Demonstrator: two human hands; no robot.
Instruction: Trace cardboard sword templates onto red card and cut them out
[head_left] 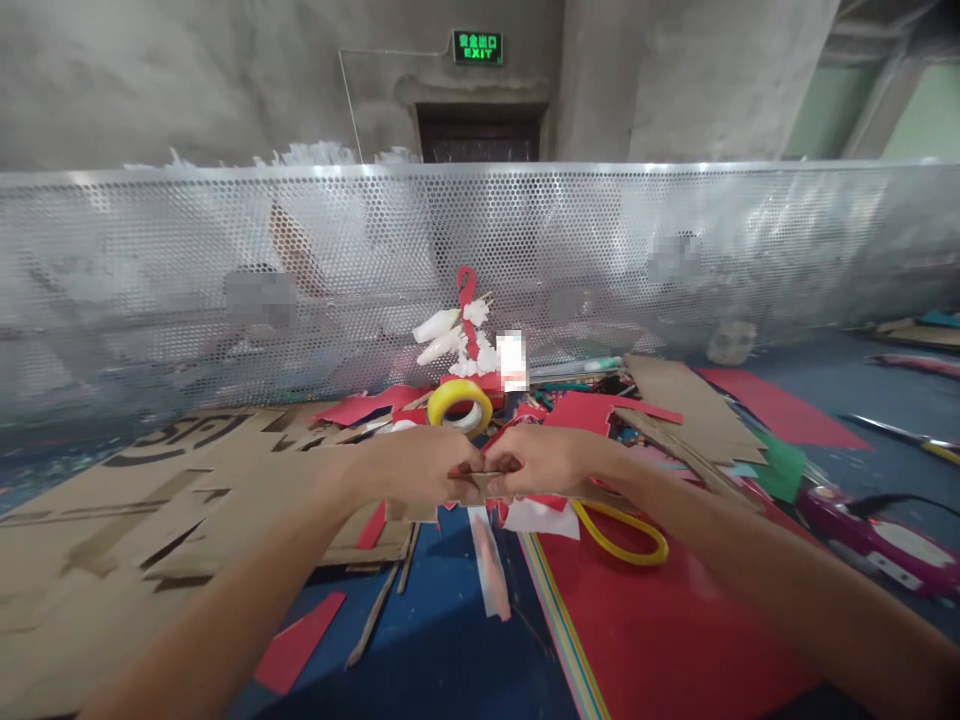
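My left hand (429, 465) and my right hand (541, 460) meet in the middle of the view, thumbs and fingers pinched on a small piece of brown cardboard (489, 487). A red edge shows just above it between the hands. Behind the left hand a roll of yellow tape (439, 405) stands on its edge. A pale strip (489, 565) hangs or lies below the hands; I cannot tell whether it is attached to the cardboard. Beside my right wrist is a yellow loop (626, 550), its other end hidden.
Cut cardboard (247, 500) covers the left side. A stack of red sheets (675, 625) lies front right, near a purple device (885, 545) with a black cord. A red and white paper decoration (469, 330) stands before a perforated metal screen (337, 270). Scissors or a cutter (900, 435) lie far right.
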